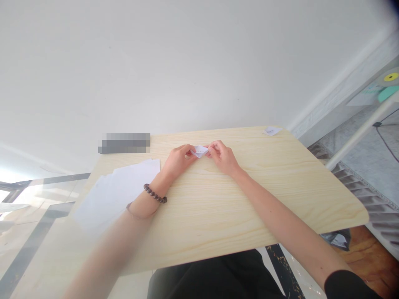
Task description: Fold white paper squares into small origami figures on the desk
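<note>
A small folded white paper piece point(200, 151) lies between my two hands on the pale wooden table point(255, 195). My left hand point(177, 160), with a dark bead bracelet on its wrist, pinches the paper's left end with curled fingers. My right hand point(222, 157) pinches its right end, fingers closed. Both hands rest low on the tabletop, near its far edge.
A stack of white paper sheets point(118, 187) lies on the table's left part. Another small folded paper point(272, 131) sits at the far right corner. A white wall rises behind the table. A white rail point(358, 135) and grey rug lie to the right.
</note>
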Demonstrator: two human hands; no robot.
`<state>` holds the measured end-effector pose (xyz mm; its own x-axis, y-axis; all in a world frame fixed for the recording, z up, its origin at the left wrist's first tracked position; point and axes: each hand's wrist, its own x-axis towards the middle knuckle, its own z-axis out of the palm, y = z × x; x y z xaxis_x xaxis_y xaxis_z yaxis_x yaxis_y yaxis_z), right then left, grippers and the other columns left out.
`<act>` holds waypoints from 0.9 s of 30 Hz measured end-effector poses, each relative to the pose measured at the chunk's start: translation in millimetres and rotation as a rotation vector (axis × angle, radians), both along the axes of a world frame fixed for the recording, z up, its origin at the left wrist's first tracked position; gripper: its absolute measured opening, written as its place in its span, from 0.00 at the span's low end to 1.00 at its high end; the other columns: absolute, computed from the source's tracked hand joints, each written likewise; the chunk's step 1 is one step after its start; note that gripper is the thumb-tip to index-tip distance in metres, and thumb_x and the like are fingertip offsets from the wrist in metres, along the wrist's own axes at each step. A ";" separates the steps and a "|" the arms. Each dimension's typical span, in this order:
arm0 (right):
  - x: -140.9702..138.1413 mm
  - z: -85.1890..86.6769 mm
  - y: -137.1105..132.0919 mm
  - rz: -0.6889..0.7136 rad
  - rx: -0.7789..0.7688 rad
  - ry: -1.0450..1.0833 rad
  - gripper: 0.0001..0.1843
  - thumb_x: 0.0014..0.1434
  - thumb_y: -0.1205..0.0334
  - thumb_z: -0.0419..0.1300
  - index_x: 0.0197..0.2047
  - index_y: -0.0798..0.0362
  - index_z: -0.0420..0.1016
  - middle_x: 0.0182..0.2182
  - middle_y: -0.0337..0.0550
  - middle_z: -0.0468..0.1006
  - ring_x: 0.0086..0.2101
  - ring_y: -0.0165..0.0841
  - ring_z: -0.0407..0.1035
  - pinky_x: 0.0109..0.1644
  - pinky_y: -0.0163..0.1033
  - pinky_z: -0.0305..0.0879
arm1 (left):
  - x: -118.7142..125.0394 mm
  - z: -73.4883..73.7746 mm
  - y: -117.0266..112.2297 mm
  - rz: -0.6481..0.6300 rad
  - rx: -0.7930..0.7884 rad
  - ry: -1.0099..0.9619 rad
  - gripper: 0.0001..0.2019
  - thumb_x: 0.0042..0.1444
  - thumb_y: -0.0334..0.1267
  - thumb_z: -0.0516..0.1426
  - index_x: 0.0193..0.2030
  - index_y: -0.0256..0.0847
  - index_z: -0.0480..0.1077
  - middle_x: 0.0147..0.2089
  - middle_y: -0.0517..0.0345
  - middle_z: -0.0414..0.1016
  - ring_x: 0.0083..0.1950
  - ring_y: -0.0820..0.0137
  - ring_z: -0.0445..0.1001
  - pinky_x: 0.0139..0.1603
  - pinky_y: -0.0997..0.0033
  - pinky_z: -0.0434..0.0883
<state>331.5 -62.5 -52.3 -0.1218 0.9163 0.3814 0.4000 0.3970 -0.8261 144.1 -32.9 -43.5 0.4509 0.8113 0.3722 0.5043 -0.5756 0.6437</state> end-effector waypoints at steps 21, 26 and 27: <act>5.3 1.4 1.5 0.134 0.210 -0.322 0.10 0.56 0.61 0.54 0.42 0.49 0.70 0.45 0.44 0.73 0.40 0.33 0.70 0.48 0.41 0.64 | 0.8 9.1 -8.0 -0.045 0.172 0.261 0.12 0.52 0.41 0.52 0.41 0.41 0.69 0.42 0.53 0.70 0.44 0.65 0.68 0.44 0.67 0.65; 2.0 2.7 -0.6 0.141 0.190 -0.327 0.11 0.56 0.64 0.53 0.43 0.49 0.70 0.44 0.42 0.74 0.40 0.32 0.70 0.47 0.39 0.64 | 2.6 10.3 -10.8 0.003 0.203 0.281 0.11 0.52 0.38 0.52 0.42 0.42 0.68 0.43 0.54 0.69 0.43 0.65 0.68 0.42 0.68 0.65; 1.8 2.6 -0.8 0.142 0.188 -0.326 0.11 0.56 0.64 0.53 0.43 0.49 0.70 0.43 0.41 0.74 0.39 0.32 0.70 0.47 0.39 0.64 | 3.1 10.7 -11.5 0.008 0.205 0.281 0.12 0.52 0.38 0.52 0.43 0.43 0.68 0.43 0.55 0.69 0.43 0.65 0.68 0.42 0.68 0.65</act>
